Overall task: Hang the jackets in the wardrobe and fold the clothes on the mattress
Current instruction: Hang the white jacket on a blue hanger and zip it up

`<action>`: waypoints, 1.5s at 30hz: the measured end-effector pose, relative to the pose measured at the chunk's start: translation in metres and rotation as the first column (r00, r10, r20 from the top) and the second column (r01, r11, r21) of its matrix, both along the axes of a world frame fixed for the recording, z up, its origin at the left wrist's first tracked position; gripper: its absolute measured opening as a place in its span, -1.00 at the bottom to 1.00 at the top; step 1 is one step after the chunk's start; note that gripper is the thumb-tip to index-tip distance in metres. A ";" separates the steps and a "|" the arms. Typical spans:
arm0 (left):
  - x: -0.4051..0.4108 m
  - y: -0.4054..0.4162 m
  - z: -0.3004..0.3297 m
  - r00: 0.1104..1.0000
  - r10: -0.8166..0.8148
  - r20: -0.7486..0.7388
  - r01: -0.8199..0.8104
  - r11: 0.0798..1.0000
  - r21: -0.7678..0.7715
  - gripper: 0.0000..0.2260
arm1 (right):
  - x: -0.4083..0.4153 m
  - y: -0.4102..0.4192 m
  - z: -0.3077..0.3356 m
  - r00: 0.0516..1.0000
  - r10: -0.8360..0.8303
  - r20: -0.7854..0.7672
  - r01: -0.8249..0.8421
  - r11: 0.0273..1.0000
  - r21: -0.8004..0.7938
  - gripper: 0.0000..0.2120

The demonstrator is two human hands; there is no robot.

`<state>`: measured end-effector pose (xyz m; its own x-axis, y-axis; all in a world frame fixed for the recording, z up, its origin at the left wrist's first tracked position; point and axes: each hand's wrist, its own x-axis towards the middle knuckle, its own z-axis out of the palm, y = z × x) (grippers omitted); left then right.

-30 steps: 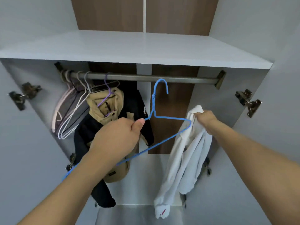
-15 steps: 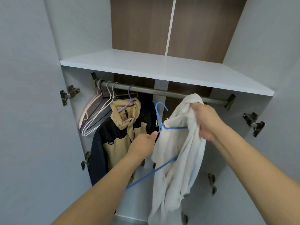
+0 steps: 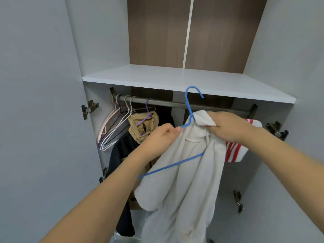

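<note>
Here the wardrobe (image 3: 43,120) fills the view, its grey doors swung wide to either side and a brown wood-grain back panel showing above a white shelf (image 3: 175,79). Under the shelf a metal rail (image 3: 168,103) runs across the opening. In front of it hangs the white jacket (image 3: 177,181), the largest loose thing here, bunched and drooping well below the hands; a red-and-white striped part of it (image 3: 235,151) shows to the right, behind the right forearm. To the left, on the rail, a tan and navy jacket (image 3: 126,155) hangs from a purple hanger (image 3: 147,116). Further left, several bare hangers (image 3: 112,130) in pink, white and dark wire crowd together at the rail's end. A blue hanger (image 3: 190,109) is partly inside the white jacket: its hook stands up in front of the shelf edge, not on the rail, and its long bottom wire slants out below the left wrist. The right hand (image 3: 231,127) grips the jacket's collar in a closed fist just right of the hanger's neck. The left hand (image 3: 163,135) pinches the hanger's left shoulder wire between thumb and curled fingers, touching the jacket's edge. Metal hinges (image 3: 89,108) sit on both door edges, 2 on the left and 2 on the right.
</note>
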<state>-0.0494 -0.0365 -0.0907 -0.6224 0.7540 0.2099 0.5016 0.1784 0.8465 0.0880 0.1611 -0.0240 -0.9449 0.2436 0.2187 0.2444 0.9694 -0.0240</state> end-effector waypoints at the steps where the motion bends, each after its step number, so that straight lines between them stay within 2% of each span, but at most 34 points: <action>1: -0.005 -0.009 -0.009 0.997 -0.024 0.067 0.024 1.000 0.008 -0.70 | 0.004 0.002 -0.007 1.000 -0.007 -0.002 0.007 1.000 0.010 -0.73; 3: -0.014 -0.030 -0.039 0.984 0.048 0.169 -0.075 0.985 0.157 -0.76 | 0.015 0.009 -0.018 0.998 -0.040 -0.041 0.041 0.998 0.042 -0.72; 5: -0.018 -0.040 -0.083 0.922 0.247 0.297 -0.335 0.894 0.297 -0.80 | 0.027 0.013 -0.021 0.990 -0.072 -0.125 0.078 0.996 0.042 -0.67; 6: -0.014 -0.039 -0.105 0.873 0.297 0.387 -0.413 0.873 0.261 -0.85 | 0.032 0.013 -0.019 0.983 -0.082 -0.167 0.089 0.995 0.034 -0.64; 7: -0.008 -0.035 -0.126 0.816 0.322 0.481 -0.434 0.890 0.140 -0.85 | 0.035 0.012 -0.016 0.976 -0.083 -0.201 0.093 0.995 0.039 -0.63; 8: 0.001 -0.030 -0.146 0.753 0.311 0.580 -0.376 0.927 -0.008 -0.80 | 0.038 0.012 -0.013 0.971 -0.079 -0.226 0.094 0.994 0.056 -0.64; 10: 0.023 -0.024 -0.176 0.665 0.206 0.718 -0.087 0.976 -0.200 -0.56 | 0.040 0.010 -0.003 0.960 -0.063 -0.273 0.089 0.992 0.084 -0.68; 12: 0.042 -0.015 -0.195 0.644 0.073 0.761 0.165 0.959 -0.232 -0.23 | 0.043 0.008 0.008 0.940 -0.060 -0.336 0.095 0.991 0.089 -0.71; 14: 0.055 0.000 -0.209 0.651 -0.023 0.759 0.303 0.925 -0.231 -0.07 | 0.048 0.008 0.019 0.916 -0.065 -0.396 0.114 0.988 0.101 -0.72; 16: 0.065 0.018 -0.207 0.648 -0.080 0.757 0.396 0.884 -0.247 -0.15 | 0.054 0.008 0.028 0.897 -0.073 -0.435 0.126 0.988 0.093 -0.70; 18: 0.068 0.035 -0.206 0.672 -0.092 0.734 0.412 0.871 -0.268 -0.51 | 0.062 0.010 0.032 0.884 -0.094 -0.458 0.135 0.989 0.058 -0.74; 20: 0.067 0.045 -0.208 0.725 0.002 0.689 0.280 0.913 -0.297 -0.88 | 0.070 0.013 0.035 0.866 -0.111 -0.487 0.142 0.990 0.026 -0.76; 22: 0.061 0.052 -0.211 0.696 0.103 0.711 0.123 0.958 -0.260 -0.85 | 0.075 0.014 0.036 0.849 -0.104 -0.517 0.124 0.992 0.005 -0.78; 24: 0.055 0.053 -0.201 0.616 0.172 0.769 -0.070 0.984 -0.164 -0.85 | 0.077 0.013 0.035 0.851 -0.080 -0.519 0.094 0.996 0.001 -0.82; 26: 0.038 0.050 -0.182 0.553 0.228 0.801 -0.244 0.964 -0.105 -0.84 | 0.078 0.010 0.034 0.866 -0.040 -0.498 0.063 0.998 0.029 -0.81; 29: -0.008 0.033 -0.130 0.501 0.209 0.840 -0.282 0.957 -0.069 -0.73 | 0.073 0.011 0.023 0.914 0.007 -0.405 0.047 0.991 0.123 -0.71; 32: -0.057 0.008 -0.075 0.522 0.096 0.848 -0.253 0.966 0.046 -0.72 | 0.061 0.019 -0.001 0.964 -0.018 -0.267 0.068 0.981 0.180 -0.64; 35: -0.080 -0.009 -0.033 0.590 0.028 0.807 -0.174 0.980 0.093 -0.80 | 0.048 0.029 -0.027 0.977 -0.082 -0.197 0.112 0.983 0.147 -0.59; 38: -0.088 -0.020 0.001 0.593 -0.039 0.804 -0.146 0.977 0.155 -0.83 | 0.039 0.039 -0.044 0.984 -0.120 -0.132 0.139 0.978 0.153 -0.53; 42: -0.105 -0.032 0.038 0.639 0.078 0.765 -0.255 0.960 0.115 -0.77 | 0.032 0.047 -0.059 0.978 -0.182 -0.100 0.203 0.939 0.278 -0.51; 45: -0.102 -0.026 0.059 0.646 0.112 0.755 -0.322 0.937 0.137 -0.72 | 0.020 0.045 -0.064 0.959 -0.249 -0.135 0.273 0.939 0.208 -0.53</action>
<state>-0.1510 -0.0626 -0.0316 -0.7905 0.5669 -0.2320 -0.3190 -0.0578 0.9460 0.1078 0.2059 -0.0876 -0.8233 0.4123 0.3901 0.4974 0.8552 0.1459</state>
